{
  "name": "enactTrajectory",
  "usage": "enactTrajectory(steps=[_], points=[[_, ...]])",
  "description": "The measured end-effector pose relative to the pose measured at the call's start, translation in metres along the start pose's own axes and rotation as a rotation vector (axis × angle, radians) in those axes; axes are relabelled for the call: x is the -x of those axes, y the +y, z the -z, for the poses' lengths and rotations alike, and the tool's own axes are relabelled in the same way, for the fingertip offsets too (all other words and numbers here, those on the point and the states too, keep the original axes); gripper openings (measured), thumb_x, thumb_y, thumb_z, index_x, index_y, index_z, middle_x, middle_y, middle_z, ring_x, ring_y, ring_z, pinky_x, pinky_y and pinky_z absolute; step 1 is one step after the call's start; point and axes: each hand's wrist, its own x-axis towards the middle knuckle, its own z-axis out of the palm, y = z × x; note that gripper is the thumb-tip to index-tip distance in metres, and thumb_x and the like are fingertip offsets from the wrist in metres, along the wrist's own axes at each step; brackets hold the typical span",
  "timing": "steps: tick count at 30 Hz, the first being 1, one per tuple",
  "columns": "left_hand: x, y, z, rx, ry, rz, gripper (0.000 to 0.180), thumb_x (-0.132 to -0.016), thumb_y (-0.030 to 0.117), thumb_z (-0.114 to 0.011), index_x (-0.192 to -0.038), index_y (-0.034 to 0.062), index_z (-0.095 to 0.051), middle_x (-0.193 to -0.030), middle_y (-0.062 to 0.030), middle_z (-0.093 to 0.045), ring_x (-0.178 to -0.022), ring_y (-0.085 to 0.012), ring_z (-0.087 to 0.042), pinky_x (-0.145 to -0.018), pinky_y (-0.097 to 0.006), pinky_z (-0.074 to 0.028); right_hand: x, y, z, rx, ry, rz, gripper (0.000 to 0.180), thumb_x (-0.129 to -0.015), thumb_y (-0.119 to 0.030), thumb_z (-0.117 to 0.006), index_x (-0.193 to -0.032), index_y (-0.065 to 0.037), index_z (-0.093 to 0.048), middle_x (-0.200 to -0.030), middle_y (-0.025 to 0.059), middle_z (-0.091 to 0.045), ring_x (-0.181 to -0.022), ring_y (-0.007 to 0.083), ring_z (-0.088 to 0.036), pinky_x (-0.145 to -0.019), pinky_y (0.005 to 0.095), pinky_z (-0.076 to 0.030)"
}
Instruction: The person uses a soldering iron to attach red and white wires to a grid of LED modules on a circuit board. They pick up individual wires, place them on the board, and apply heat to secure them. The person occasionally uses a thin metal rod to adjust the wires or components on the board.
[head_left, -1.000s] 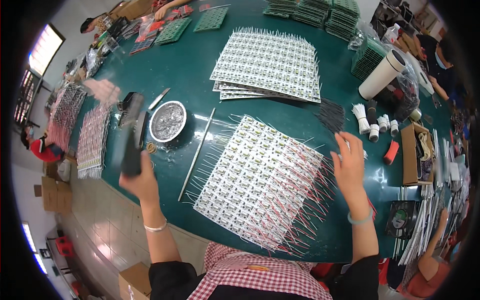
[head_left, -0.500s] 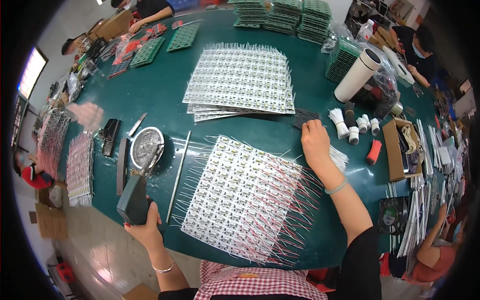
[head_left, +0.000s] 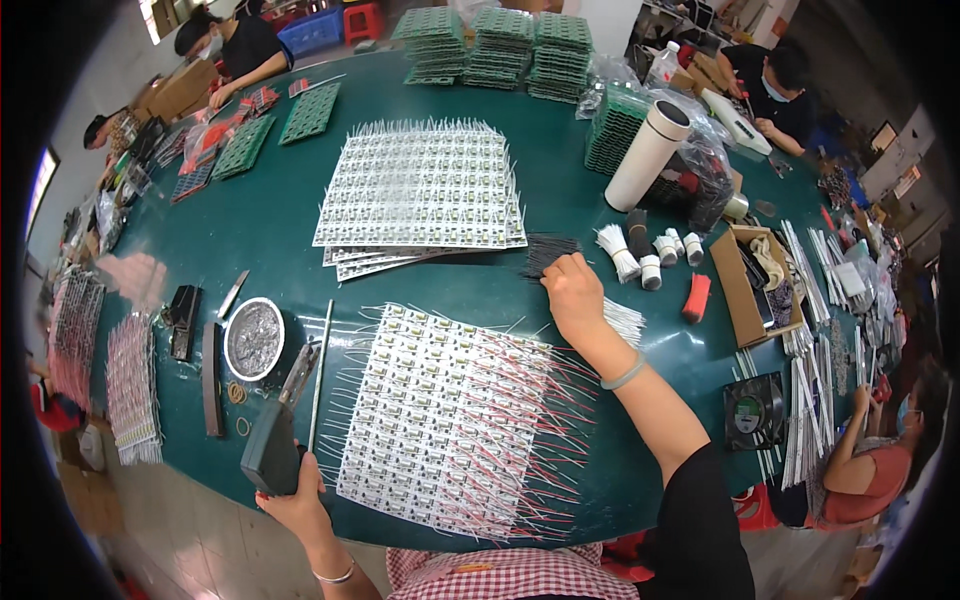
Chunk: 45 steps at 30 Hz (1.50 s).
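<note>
My left hand (head_left: 298, 503) grips a dark soldering gun (head_left: 277, 440) at the near left edge of the green table (head_left: 270, 230), its tip pointing toward a round tin of solder scraps (head_left: 253, 338). My right hand (head_left: 573, 296) reaches across the table and pinches a bundle of black wires (head_left: 548, 250). Between my arms lies a large panel of small white circuit boards (head_left: 445, 415) with red and white wires sticking out to the right.
A second stack of white board panels (head_left: 420, 195) lies further back. White wire bundles (head_left: 625, 255), a white cylinder (head_left: 648, 155), a cardboard box (head_left: 755, 285) and a small fan (head_left: 753, 410) sit on the right. Other people work around the table.
My right hand moved from the near board panel out to the black wires. My left hand lowered the soldering gun toward the table's near edge.
</note>
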Motion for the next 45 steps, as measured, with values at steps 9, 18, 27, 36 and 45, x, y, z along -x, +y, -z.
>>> enactTrajectory(steps=[9, 18, 27, 36, 45], points=[[0.006, 0.004, -0.005, 0.036, -0.003, -0.003, 0.024, -0.081, -0.004, -0.07, -0.104, -0.0088, -0.064, -0.071, -0.0062, -0.061, -0.049, -0.0083, -0.05, -0.043, -0.021, -0.035, 0.01, 0.011, 0.011, 0.088, -0.021, 0.052, 0.006, -0.068, -0.003, -0.064, -0.074, -0.003, -0.064, -0.081, 0.0092, -0.056, -0.086, 0.0253, -0.056, -0.069, 0.0347, -0.049], [0.006, -0.011, 0.014, -0.233, 0.0, 0.066, 0.021, -0.077, 0.009, -0.082, -0.089, -0.0027, -0.07, -0.086, -0.0036, -0.072, -0.071, -0.0125, -0.063, -0.063, -0.031, -0.051, -0.001, 0.002, -0.002, 0.055, -0.025, 0.052, 0.004, -0.076, -0.003, -0.059, -0.076, -0.004, -0.063, -0.083, 0.016, -0.062, -0.084, 0.0343, -0.061, -0.073, 0.0451, -0.05], [0.016, -0.009, 0.012, -0.085, -0.139, -0.056, 0.029, -0.084, 0.006, -0.075, -0.109, -0.0034, -0.065, -0.085, -0.0036, -0.067, -0.075, -0.0058, -0.056, -0.066, -0.026, -0.048, 0.01, 0.05, -0.014, -0.011, -0.267, -0.004, 0.014, -0.083, 0.001, -0.064, -0.094, -0.002, -0.057, -0.091, 0.016, -0.055, -0.091, 0.0359, -0.055, -0.078, 0.0456, -0.045], [0.015, -0.01, 0.007, -0.088, -0.097, -0.111, 0.026, -0.081, 0.009, -0.077, -0.102, -0.0032, -0.067, -0.08, -0.0062, -0.068, -0.068, -0.007, -0.056, -0.06, -0.027, -0.048, -0.008, 0.055, -0.004, -0.181, -0.182, -0.009, 0.015, -0.087, 0.005, -0.055, -0.101, 0.002, -0.058, -0.103, 0.0195, -0.056, -0.102, 0.0389, -0.055, -0.088, 0.0432, -0.044], [0.018, -0.009, 0.009, -0.001, 0.061, 0.077, 0.025, -0.078, 0.005, -0.082, -0.094, -0.0047, -0.066, -0.085, -0.0058, -0.069, -0.072, -0.0127, -0.063, -0.066, -0.028, -0.051, -0.043, 0.018, 0.052, -0.179, -0.352, 0.158, 0.018, -0.084, -0.001, -0.054, -0.097, -0.003, -0.067, -0.088, 0.018, -0.063, -0.087, 0.0388, -0.063, -0.075, 0.0474, -0.05]])
